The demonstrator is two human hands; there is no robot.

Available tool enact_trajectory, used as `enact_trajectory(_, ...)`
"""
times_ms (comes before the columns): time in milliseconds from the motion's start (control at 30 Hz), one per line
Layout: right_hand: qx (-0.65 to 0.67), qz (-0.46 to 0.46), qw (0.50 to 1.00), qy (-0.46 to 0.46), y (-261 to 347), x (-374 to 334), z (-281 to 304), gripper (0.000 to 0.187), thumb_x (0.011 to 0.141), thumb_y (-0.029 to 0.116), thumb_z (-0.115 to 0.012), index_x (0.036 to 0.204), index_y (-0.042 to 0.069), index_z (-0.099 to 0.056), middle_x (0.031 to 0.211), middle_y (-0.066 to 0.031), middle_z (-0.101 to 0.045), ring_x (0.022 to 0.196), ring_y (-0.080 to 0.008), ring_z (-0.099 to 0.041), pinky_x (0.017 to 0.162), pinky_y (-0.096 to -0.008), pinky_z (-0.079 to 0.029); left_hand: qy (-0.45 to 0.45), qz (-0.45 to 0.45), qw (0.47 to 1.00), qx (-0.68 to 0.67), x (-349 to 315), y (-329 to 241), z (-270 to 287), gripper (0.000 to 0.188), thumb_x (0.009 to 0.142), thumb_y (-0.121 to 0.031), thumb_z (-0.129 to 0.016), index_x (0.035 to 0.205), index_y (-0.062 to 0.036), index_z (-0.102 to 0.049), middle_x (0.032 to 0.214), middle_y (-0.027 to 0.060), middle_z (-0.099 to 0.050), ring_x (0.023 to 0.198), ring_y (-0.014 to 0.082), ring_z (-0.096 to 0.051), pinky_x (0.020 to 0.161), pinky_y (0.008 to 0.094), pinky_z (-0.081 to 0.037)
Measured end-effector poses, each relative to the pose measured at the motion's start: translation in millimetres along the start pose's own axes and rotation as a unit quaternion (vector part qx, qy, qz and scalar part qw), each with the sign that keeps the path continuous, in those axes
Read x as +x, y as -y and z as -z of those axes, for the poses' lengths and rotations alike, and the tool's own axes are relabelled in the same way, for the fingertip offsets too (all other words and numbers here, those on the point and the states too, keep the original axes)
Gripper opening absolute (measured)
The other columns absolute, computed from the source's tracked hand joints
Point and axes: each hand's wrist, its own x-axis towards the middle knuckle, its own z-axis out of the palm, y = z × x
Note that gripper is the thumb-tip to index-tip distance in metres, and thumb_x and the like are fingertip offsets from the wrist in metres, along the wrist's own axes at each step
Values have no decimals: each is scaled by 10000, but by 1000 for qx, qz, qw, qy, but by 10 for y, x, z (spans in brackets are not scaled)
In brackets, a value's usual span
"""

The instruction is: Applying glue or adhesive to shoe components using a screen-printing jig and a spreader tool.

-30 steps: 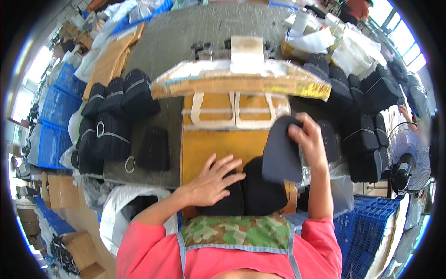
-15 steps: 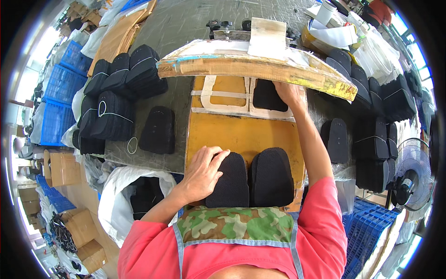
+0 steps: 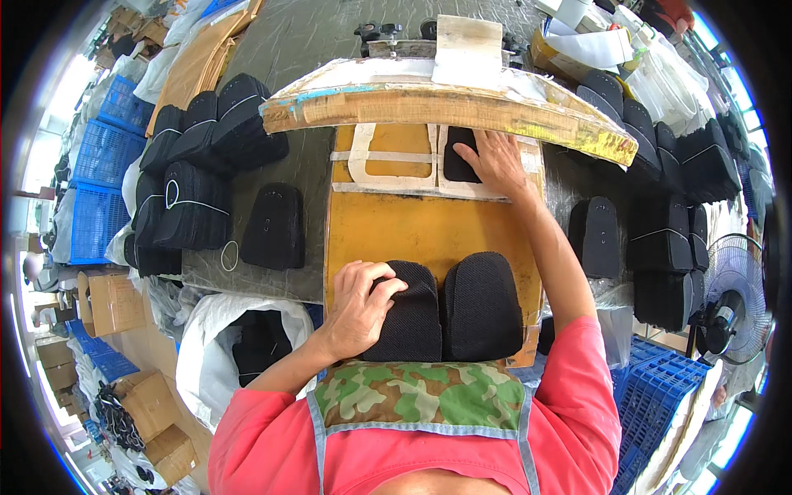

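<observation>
My left hand (image 3: 360, 307) has its fingers curled and pinched at the upper left edge of a black mesh-fabric pad (image 3: 412, 318). A second, similar black pad (image 3: 483, 309) lies close beside it on the right, at the near end of a yellow board (image 3: 429, 223). Further up, my right hand (image 3: 500, 163) rests open, fingers spread, on a black piece (image 3: 459, 157) inside the right-hand opening of a white outlined frame (image 3: 394, 186). The left opening of that frame shows bare yellow board. A raised wood-edged screen frame (image 3: 445, 107) overhangs the far part and hides what lies under it.
Black pad stacks tied with white bands stand left (image 3: 194, 206) and right (image 3: 660, 239). A loose pad stack (image 3: 275, 227) and a white band (image 3: 229, 256) lie left. A white bag (image 3: 202, 355) hangs below the table edge; a fan (image 3: 730, 309) and blue crate (image 3: 660, 404) are right.
My right hand has come out from under the raised frame's edge and now lies spread over the black piece. My left hand stays by the near left pad. The view has shifted slightly.
</observation>
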Motion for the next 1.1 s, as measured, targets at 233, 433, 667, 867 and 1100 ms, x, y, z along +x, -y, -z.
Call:
enact_trajectory(233,24,88,996,-10,-94,44,-30,608,956,399,-551,1418,30,-410,1405,-222,-467,1336,-368,-395,1114,-490,-278,14,-44,998,-41,21,105,11,413,731,63,-657,1107,-92,-585,983,87,-583,863,293,-571,820,422,-440)
enact_trajectory(433,1,129,989,-66,-45,60,-110,799,907,572,-553,1457,28,-354,1444,-215,-424,1357,-388,-359,1131,-491,-247,-19,-14,996,-91,155,122,45,376,816,68,-611,1163,-76,-595,961,115,-594,801,289,-585,710,371,-485)
enact_trajectory(667,-9,104,993,-58,-38,2,-108,922,835,713,-533,1465,63,-359,1442,-202,-431,1353,-393,-359,1142,-489,-226,5,83,959,-270,257,154,241,217,852,34,-575,1050,-31,-636,955,81,-613,896,206,-573,813,306,-447)
enact_trajectory(867,-21,111,993,-22,62,16,-70,831,860,743,-442,1443,150,-426,1419,-177,-474,1352,-353,-381,1150,-488,-226,-73,164,905,-385,399,473,391,234,901,4,-535,1129,-5,-589,1084,25,-554,970,92,-530,847,225,-416)
enact_trajectory(1100,-25,80,996,-13,58,4,-69,839,836,734,-494,1431,144,-443,1372,-167,-510,1324,-345,-406,1130,-487,-234,-68,168,899,-398,1120,1116,183,435,833,93,-464,1243,-22,-554,1191,26,-562,1070,101,-550,919,261,-439)
